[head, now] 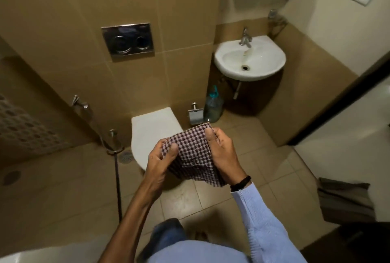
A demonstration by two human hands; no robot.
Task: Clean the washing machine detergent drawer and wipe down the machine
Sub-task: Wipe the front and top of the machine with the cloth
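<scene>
btwn 2 hands [159, 162] [221, 154]: 1 chk'd cloth [190, 148]

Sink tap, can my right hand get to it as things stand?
Probably yes, after stepping closer. Nothing stands between the right hand and the tap, but that hand and the left hand both grip the checked cloth.

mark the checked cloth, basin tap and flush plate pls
checked cloth [190, 150]: head view, middle of the spread fabric.
basin tap [245, 38]: head view, on its upright metal body.
flush plate [128, 40]: head view, centre, between the two round buttons.
</scene>
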